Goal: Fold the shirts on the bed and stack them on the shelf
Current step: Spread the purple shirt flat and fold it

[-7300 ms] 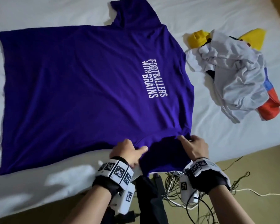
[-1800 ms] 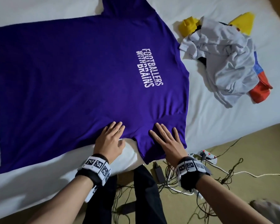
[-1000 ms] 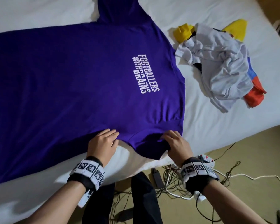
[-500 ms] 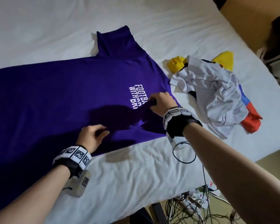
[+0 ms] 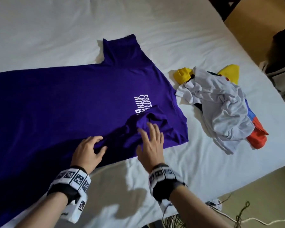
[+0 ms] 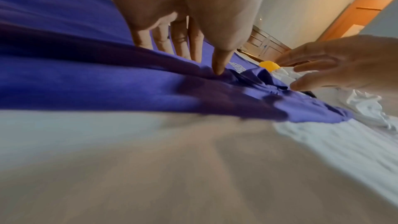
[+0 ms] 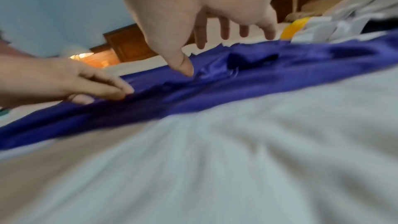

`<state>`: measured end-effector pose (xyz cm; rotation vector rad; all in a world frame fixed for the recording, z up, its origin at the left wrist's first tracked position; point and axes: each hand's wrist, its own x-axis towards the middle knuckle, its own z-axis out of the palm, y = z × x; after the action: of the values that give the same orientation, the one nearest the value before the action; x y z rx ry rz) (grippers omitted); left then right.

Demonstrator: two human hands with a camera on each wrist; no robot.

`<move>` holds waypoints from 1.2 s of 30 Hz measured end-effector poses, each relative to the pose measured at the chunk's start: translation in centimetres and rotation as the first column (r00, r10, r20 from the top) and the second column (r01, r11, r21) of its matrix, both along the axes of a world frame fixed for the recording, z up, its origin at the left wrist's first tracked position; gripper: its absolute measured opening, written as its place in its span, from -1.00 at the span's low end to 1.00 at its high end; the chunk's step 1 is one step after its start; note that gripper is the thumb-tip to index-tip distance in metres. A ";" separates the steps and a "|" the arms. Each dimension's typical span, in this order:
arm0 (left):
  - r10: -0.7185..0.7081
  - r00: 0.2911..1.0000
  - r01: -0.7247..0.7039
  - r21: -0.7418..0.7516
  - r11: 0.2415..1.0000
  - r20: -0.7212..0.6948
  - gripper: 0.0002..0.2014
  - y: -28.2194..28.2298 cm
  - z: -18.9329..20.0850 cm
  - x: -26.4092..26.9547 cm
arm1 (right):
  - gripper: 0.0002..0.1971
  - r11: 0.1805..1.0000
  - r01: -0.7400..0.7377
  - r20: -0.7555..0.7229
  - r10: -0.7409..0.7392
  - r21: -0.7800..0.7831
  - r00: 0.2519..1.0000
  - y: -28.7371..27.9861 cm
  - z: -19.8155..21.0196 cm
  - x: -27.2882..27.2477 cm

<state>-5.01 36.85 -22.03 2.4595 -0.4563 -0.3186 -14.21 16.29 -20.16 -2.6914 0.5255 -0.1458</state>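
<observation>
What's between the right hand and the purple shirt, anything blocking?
Nothing visible. The right hand is open over the shirt, at its folded sleeve, thumb at the cloth. The left hand pinches the shirt beside it. The clothes pile lies apart, to the right.

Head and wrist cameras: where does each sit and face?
Head: on the head, facing down at the purple shirt on the bed; left hand, right hand and forearms show.
Left wrist: low over the bed, facing along the left hand's fingers.
Right wrist: the same, along the right hand.
Both wrist views share the purple shirt and each other's hand.
</observation>
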 end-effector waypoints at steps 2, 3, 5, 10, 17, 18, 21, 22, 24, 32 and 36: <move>-0.062 0.998 0.058 0.115 0.992 0.033 -0.59 2.5 0.2 -0.9 | -0.42 0.989 -0.144 0.036 0.143 0.044 0.989 3.1 -1.2 -1.0; -0.076 0.996 0.067 0.174 0.983 0.046 -0.56 4.1 0.2 -1.2 | -0.46 0.975 -0.212 0.049 0.209 0.065 0.977 4.6 -1.5 -0.8; -0.056 0.998 0.046 0.281 0.959 0.028 -0.47 7.5 0.5 -1.8 | -0.48 0.936 -0.342 0.053 0.338 0.090 0.940 7.7 -1.6 0.4; -0.011 1.000 0.023 0.537 0.843 -0.025 -0.23 15.8 1.4 -2.8 | -0.31 0.838 -0.530 -0.120 0.544 0.130 0.830 13.9 -1.0 4.9; 0.371 0.924 -0.283 0.490 0.824 -0.090 -0.66 23.6 3.9 -1.0 | -0.69 0.840 -0.521 -0.303 0.541 0.150 0.784 15.5 -0.9 8.8; 0.466 0.882 -0.387 0.457 0.801 -0.068 -0.72 24.4 4.5 -0.3 | -0.73 0.843 -0.518 -0.300 0.535 0.142 0.790 15.4 -1.0 9.2; 0.638 0.769 -0.583 0.361 0.728 -0.046 -0.83 27.0 5.1 2.0 | -0.75 0.858 -0.500 -0.389 0.503 0.119 0.772 15.4 -0.7 10.5; 0.673 0.736 -0.623 0.315 0.716 -0.075 -0.85 27.7 4.9 2.8 | -0.75 0.866 -0.488 -0.411 0.487 0.110 0.771 15.5 -0.5 10.8; 0.739 0.660 -0.713 0.200 0.672 -0.132 -0.82 28.8 4.2 3.9 | -0.73 0.880 -0.466 -0.434 0.457 0.092 0.776 15.7 -0.2 11.1; 0.818 0.522 -0.853 -0.120 0.509 -0.240 -0.75 29.6 1.1 3.8 | -0.70 0.916 -0.399 -0.506 0.363 0.041 0.782 16.0 -1.0 12.2; 0.786 0.600 -0.799 -0.142 0.584 -0.148 -0.63 30.0 0.3 4.9 | -0.72 0.936 -0.336 -0.514 0.338 0.100 0.788 15.4 -1.1 13.4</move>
<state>-0.10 66.82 -21.77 2.1775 0.6504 0.0340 -0.81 31.70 -21.26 -2.7534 0.1715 0.7133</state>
